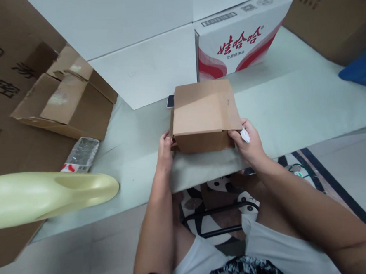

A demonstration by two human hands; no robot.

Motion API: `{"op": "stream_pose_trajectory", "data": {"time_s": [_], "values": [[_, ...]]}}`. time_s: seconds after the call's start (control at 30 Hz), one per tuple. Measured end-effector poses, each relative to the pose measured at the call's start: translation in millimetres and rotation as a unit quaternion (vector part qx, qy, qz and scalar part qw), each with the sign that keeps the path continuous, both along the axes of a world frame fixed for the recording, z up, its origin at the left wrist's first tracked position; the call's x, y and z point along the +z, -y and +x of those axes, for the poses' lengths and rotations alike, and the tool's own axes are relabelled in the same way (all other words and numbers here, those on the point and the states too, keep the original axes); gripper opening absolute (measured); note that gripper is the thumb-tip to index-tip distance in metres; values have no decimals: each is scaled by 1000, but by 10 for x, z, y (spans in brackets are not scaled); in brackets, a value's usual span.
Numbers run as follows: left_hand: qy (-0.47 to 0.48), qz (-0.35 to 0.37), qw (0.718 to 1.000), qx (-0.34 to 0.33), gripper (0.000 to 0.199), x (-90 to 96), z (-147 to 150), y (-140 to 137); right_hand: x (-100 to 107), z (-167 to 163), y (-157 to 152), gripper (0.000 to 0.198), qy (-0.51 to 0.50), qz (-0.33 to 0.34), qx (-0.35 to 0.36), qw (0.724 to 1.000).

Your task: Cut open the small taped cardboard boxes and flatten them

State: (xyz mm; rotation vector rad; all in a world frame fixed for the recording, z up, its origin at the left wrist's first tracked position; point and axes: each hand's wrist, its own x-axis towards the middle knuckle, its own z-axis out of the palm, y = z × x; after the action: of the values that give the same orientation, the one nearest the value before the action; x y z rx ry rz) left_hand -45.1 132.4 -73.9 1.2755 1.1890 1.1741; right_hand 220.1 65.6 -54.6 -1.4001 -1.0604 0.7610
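A small brown cardboard box [203, 111] sits before me on the pale green tabletop, its top flaps lying nearly flat. My left hand [165, 150] is closed on the box's left front corner, with the fingers along a side flap. At the right front corner, my right hand [248, 141] grips the box too, thumb at the front and fingers partly hidden. A small white piece [245, 135], perhaps paper or tape, sticks out by the right fingers. Behind the box's left edge, a dark-faced device like a phone [170, 101] is partly covered.
White panels [148, 73] and a white-and-red carton [236, 43] stand behind the box. Open cardboard boxes [88, 105] and a clear plastic pack [84, 153] are at left. A pale yellow rounded object [56, 194] juts in at lower left; something blue [361, 70] is far right.
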Motion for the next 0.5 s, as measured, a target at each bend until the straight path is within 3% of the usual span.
{"op": "stream_pose_trajectory", "data": {"time_s": [0.1, 0.2, 0.33, 0.5], "values": [[-2, 95, 995, -9, 74, 82, 66, 17, 49, 1, 19, 42, 7, 21, 3, 1000], [-4, 191, 981, -37, 67, 172, 115, 46, 116, 0, 27, 44, 28, 27, -5, 999], [41, 166, 981, -90, 73, 185, 111, 63, 125, 20, 23, 41, 39, 12, 26, 999], [60, 151, 984, -72, 73, 169, 60, 24, 6, 86, 23, 40, 20, 27, 30, 999]]}}
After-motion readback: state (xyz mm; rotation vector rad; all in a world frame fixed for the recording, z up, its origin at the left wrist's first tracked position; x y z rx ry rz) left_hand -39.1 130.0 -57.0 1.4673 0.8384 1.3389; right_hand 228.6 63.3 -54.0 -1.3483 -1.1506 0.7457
